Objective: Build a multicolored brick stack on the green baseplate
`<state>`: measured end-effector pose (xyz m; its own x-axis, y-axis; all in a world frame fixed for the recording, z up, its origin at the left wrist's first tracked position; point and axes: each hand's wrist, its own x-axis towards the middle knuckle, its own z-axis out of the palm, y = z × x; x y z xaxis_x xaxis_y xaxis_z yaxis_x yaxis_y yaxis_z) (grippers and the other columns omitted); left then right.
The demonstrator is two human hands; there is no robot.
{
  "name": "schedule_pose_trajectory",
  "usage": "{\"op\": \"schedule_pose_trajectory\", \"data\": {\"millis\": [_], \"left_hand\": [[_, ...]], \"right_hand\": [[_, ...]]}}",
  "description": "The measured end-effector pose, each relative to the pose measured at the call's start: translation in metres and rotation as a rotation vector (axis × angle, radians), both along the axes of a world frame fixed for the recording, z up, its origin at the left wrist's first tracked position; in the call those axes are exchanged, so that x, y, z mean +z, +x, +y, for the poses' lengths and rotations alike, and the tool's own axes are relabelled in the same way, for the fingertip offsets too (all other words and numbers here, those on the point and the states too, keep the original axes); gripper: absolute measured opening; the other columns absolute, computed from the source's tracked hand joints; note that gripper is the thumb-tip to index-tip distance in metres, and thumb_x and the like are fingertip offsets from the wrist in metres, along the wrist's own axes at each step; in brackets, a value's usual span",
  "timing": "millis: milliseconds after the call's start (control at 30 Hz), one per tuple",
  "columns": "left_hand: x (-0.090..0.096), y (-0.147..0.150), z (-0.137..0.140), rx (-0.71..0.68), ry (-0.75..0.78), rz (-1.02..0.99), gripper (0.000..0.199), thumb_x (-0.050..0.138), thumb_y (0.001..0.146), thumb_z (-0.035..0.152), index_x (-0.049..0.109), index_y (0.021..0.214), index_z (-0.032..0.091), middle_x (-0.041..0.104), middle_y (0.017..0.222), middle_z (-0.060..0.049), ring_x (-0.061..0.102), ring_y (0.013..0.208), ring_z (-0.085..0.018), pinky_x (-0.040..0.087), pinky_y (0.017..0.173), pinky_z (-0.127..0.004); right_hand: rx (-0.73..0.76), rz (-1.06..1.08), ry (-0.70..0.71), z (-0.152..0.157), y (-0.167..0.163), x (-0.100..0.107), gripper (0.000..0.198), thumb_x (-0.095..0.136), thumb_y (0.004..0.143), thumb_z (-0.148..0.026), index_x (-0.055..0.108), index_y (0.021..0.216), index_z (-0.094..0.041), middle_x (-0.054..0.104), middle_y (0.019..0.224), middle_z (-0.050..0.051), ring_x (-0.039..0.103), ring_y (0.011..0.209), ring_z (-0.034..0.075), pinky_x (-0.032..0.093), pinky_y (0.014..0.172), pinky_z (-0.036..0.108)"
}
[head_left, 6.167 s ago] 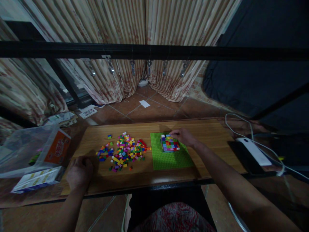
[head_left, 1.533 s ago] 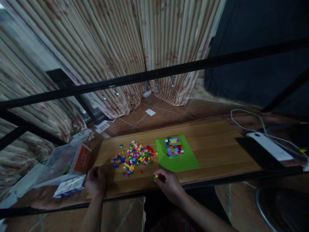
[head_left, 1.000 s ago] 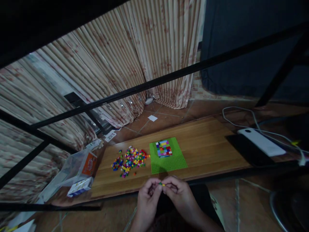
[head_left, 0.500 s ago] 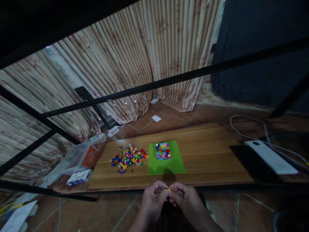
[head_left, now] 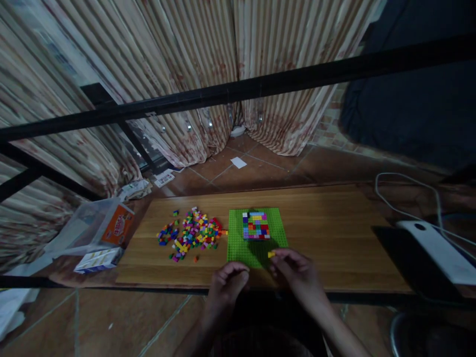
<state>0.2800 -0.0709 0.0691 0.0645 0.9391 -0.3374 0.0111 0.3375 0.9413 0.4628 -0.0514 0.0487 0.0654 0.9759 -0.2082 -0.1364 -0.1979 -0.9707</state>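
My right hand [head_left: 297,271] pinches a small yellow toy brick [head_left: 271,255] between thumb and fingertips, over the near right part of the green baseplate [head_left: 240,255]. On the baseplate stands a square build of many-coloured bricks [head_left: 256,234], a short way beyond the yellow brick. My left hand [head_left: 227,283] is near the front edge of the board, by the baseplate's near left corner. Its thumb and forefinger press together, and whatever may be between them is hidden.
A pile of loose coloured bricks [head_left: 201,230] lies left of the baseplate on the wooden board [head_left: 323,223]. Further left are a clear plastic bin [head_left: 89,225] and a small box [head_left: 98,260]. A black slab [head_left: 409,258] and a white device with a cable [head_left: 439,250] lie right.
My hands have parted from where they met at the board's front edge. The right has moved forward and right with the yellow brick, while the left stays close by. The camera view has shifted.
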Motion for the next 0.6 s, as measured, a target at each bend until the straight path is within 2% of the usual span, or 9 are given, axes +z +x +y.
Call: {"op": "schedule_pose_trajectory", "data": {"millis": [67, 167, 267, 333, 467, 600], "left_hand": [[-0.001, -0.008, 0.008, 0.049, 0.018, 0.029, 0.028, 0.066, 0.076, 0.042, 0.065, 0.086, 0.016, 0.057, 0.063, 0.001, 0.051, 0.061, -0.011, 0.04, 0.062, -0.022], [-0.003, -0.018, 0.019, 0.12, 0.062, 0.104, 0.026, 0.066, 0.075, 0.04, 0.067, 0.088, 0.017, 0.059, 0.068, 0.001, 0.053, 0.066, -0.012, 0.042, 0.064, -0.023], [-0.007, -0.025, 0.027, 0.158, 0.111, 0.169, 0.024, 0.066, 0.076, 0.037, 0.067, 0.088, 0.017, 0.061, 0.073, 0.0, 0.053, 0.069, -0.012, 0.043, 0.066, -0.023], [-0.012, -0.029, 0.031, 0.16, 0.129, 0.189, 0.023, 0.065, 0.078, 0.036, 0.068, 0.089, 0.017, 0.063, 0.076, -0.001, 0.054, 0.071, -0.013, 0.043, 0.068, -0.024], [-0.019, -0.031, 0.035, 0.147, 0.135, 0.161, 0.024, 0.064, 0.079, 0.038, 0.067, 0.091, 0.017, 0.064, 0.08, -0.002, 0.056, 0.074, -0.014, 0.044, 0.067, -0.024], [-0.018, -0.028, 0.045, 0.113, 0.164, 0.199, 0.022, 0.061, 0.082, 0.036, 0.067, 0.092, 0.017, 0.063, 0.078, -0.002, 0.055, 0.07, -0.013, 0.043, 0.063, -0.023]], "right_hand": [[-0.073, -0.071, 0.061, 0.019, 0.002, -0.001, 0.032, 0.071, 0.072, -0.049, 0.07, 0.084, -0.02, 0.067, 0.073, 0.002, 0.062, 0.065, 0.016, 0.05, 0.063, 0.029], [-0.112, -0.265, 0.244, 0.052, 0.004, -0.004, 0.026, 0.068, 0.077, -0.046, 0.073, 0.088, -0.023, 0.069, 0.087, 0.005, 0.064, 0.079, 0.019, 0.051, 0.074, 0.033], [-0.116, -0.495, 0.448, 0.086, 0.002, -0.009, 0.021, 0.065, 0.081, -0.042, 0.075, 0.088, -0.026, 0.066, 0.097, 0.005, 0.061, 0.093, 0.021, 0.049, 0.085, 0.038], [-0.114, -0.621, 0.525, 0.104, -0.002, -0.012, 0.019, 0.063, 0.082, -0.041, 0.076, 0.088, -0.028, 0.064, 0.106, 0.006, 0.057, 0.101, 0.023, 0.046, 0.092, 0.042], [-0.035, -0.732, 0.574, 0.12, -0.008, -0.019, 0.018, 0.061, 0.085, -0.038, 0.076, 0.09, -0.029, 0.061, 0.117, 0.006, 0.053, 0.11, 0.024, 0.041, 0.097, 0.045], [-0.036, -0.701, 0.555, 0.121, -0.01, -0.03, 0.018, 0.063, 0.084, -0.038, 0.076, 0.091, -0.029, 0.06, 0.121, 0.006, 0.053, 0.112, 0.024, 0.039, 0.099, 0.045]]}}
